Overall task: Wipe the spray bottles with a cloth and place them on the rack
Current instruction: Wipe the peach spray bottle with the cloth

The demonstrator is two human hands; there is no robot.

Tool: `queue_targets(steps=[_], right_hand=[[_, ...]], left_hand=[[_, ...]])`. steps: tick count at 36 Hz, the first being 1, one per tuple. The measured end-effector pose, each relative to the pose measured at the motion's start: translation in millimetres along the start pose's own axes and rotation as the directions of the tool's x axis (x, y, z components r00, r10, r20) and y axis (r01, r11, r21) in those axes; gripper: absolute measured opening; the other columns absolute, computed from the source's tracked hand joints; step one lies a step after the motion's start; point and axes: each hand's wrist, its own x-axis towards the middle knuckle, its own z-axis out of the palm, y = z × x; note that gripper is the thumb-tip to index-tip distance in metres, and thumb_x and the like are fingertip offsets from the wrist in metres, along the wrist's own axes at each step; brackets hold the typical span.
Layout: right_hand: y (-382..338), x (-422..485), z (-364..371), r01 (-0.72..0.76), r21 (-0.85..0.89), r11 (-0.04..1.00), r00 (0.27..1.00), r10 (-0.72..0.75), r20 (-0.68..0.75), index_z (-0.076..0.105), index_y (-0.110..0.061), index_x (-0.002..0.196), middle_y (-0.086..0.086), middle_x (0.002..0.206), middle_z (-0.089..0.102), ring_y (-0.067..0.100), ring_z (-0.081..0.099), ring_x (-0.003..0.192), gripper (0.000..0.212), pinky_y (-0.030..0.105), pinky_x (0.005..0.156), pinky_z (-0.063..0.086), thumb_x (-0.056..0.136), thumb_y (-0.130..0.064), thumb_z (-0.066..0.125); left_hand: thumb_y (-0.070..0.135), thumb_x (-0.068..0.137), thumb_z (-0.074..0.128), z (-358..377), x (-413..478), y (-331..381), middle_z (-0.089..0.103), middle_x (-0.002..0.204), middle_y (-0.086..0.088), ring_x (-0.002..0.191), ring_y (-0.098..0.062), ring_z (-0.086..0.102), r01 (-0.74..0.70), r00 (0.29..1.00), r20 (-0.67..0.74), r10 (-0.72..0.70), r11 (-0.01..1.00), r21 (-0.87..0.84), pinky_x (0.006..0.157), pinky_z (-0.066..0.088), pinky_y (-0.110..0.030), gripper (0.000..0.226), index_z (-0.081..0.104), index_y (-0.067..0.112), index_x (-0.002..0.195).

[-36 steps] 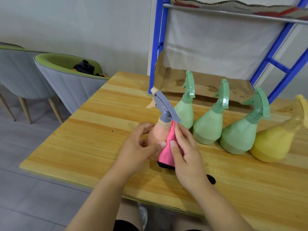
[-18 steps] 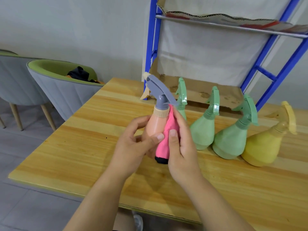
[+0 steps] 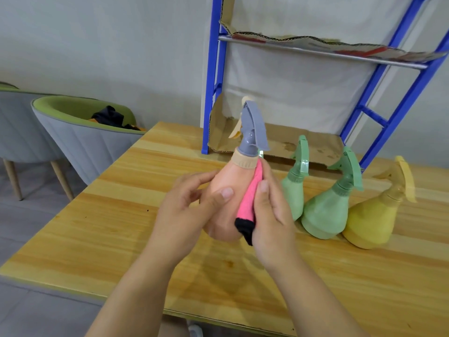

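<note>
1. 2 hands now hold the peach spray bottle (image 3: 224, 183) clear above the wooden table (image 3: 116, 229); 1 second ago its base sat low at the tabletop.
2. The left hand (image 3: 184, 215) curls round the smooth, pear-shaped body. The right hand (image 3: 272, 215) clamps a fuzzy pink cloth (image 3: 247, 200), black at its end, along the bottle's side.
3. The grey trigger head (image 3: 252, 127) points up.
4. A green spray bottle (image 3: 292, 190), another green one (image 3: 325, 212) and a yellow spray bottle (image 3: 371, 220) stand on the table beside the blue metal rack (image 3: 213, 93), whose shelves carry torn cardboard (image 3: 279, 144).
5. A grey-green chair (image 3: 80, 144) holds a dark bundle (image 3: 109, 115).
</note>
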Motion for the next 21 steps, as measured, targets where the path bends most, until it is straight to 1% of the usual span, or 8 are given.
queue_targets(steps=[1, 3, 6, 8, 12, 15, 18, 21], right_hand=[[-0.3, -0.7, 1.0, 0.031, -0.032, 0.999, 0.999, -0.031, 0.011, 0.037, -0.067, 0.121, -0.040, 0.132, 0.039, -0.009, 0.033, 0.132, 0.031, 0.024, 0.113, 0.028, 0.090, -0.063, 0.032], [-1.7, -1.3, 1.3, 0.100, -0.090, 0.991, 0.995, -0.098, 0.024, 0.030, -0.069, 0.125, -0.046, 0.130, 0.035, -0.010, 0.031, 0.132, 0.033, 0.014, 0.108, 0.026, 0.092, -0.062, 0.027], [-2.4, -0.7, -2.8, 0.156, -0.081, 0.984, 0.988, -0.153, 0.037, 0.033, -0.060, 0.130, -0.037, 0.133, 0.041, 0.001, 0.037, 0.133, 0.035, 0.020, 0.108, 0.030, 0.095, -0.057, 0.029], [-4.1, 1.5, -7.5, 0.070, 0.018, 0.997, 0.996, -0.071, 0.054, 0.041, -0.059, 0.126, -0.030, 0.132, 0.048, 0.004, 0.041, 0.132, 0.035, 0.030, 0.109, 0.034, 0.091, -0.061, 0.037], [-6.9, 3.9, -12.5, -0.093, 0.118, 0.989, 0.995, 0.090, 0.031, 0.049, -0.038, 0.126, -0.014, 0.136, 0.053, 0.000, 0.046, 0.127, 0.037, 0.028, 0.109, 0.037, 0.091, -0.047, 0.041], [-4.2, 2.7, -8.4, -0.116, 0.089, 0.989, 0.992, 0.120, -0.043, 0.049, -0.031, 0.131, -0.012, 0.136, 0.053, -0.003, 0.047, 0.125, 0.046, 0.021, 0.105, 0.039, 0.089, -0.044, 0.038], [2.3, 0.5, -3.7, -0.089, 0.056, 0.994, 0.993, 0.093, -0.077, 0.047, -0.051, 0.127, -0.015, 0.138, 0.050, 0.004, 0.045, 0.130, 0.039, 0.038, 0.109, 0.038, 0.090, -0.056, 0.037], [2.0, -1.5, -3.5, -0.040, 0.030, 0.999, 0.997, 0.042, -0.067, 0.045, -0.063, 0.122, -0.020, 0.136, 0.050, 0.007, 0.044, 0.131, 0.034, 0.044, 0.108, 0.037, 0.089, -0.058, 0.037]], left_hand=[[0.054, 0.062, 0.071, 0.7, -0.2, 0.9, 0.068, 0.112, -0.004, 0.102, -0.028, 0.065, -0.006, 1.000, 0.010, 0.005, 1.000, 0.014, 0.082, 0.053, -0.048, 0.047, 0.070, 0.037, 0.105], [0.047, 0.068, 0.070, 1.3, -1.1, 2.5, 0.071, 0.109, -0.001, 0.099, -0.024, 0.067, -0.018, 0.998, 0.056, 0.017, 1.000, 0.013, 0.077, 0.055, -0.042, 0.042, 0.070, 0.034, 0.108], [0.032, 0.072, 0.071, -0.3, -2.6, 5.0, 0.073, 0.104, 0.003, 0.087, -0.014, 0.070, 0.003, 0.996, 0.091, 0.002, 0.998, -0.058, 0.062, 0.054, -0.025, 0.035, 0.069, 0.025, 0.107], [0.039, 0.067, 0.070, -1.5, -3.0, 6.0, 0.072, 0.098, 0.002, 0.079, -0.013, 0.067, 0.016, 0.996, 0.084, -0.009, 0.996, -0.088, 0.055, 0.052, -0.025, 0.034, 0.071, 0.026, 0.099], [0.041, 0.064, 0.072, 1.4, -1.4, 6.6, 0.069, 0.077, 0.010, 0.065, -0.006, 0.060, 0.051, 0.996, 0.075, -0.046, 0.997, -0.065, 0.050, 0.043, -0.023, 0.026, 0.071, 0.026, 0.086], [0.042, 0.060, 0.077, 4.4, -0.5, 3.7, 0.068, 0.105, 0.000, 0.087, -0.013, 0.067, 0.051, 0.996, 0.070, -0.051, 0.999, 0.000, 0.067, 0.051, -0.027, 0.046, 0.069, 0.025, 0.102], [0.051, 0.051, 0.078, 5.7, -2.0, 1.4, 0.058, 0.123, 0.002, 0.111, -0.016, 0.060, -0.002, 0.996, 0.088, -0.012, 0.987, 0.158, 0.094, 0.050, -0.041, 0.072, 0.063, 0.033, 0.119], [0.046, 0.051, 0.079, 6.3, -2.9, 0.5, 0.062, 0.122, 0.005, 0.110, -0.017, 0.062, 0.003, 0.997, 0.083, -0.011, 0.996, 0.088, 0.094, 0.051, -0.042, 0.075, 0.060, 0.031, 0.122]])
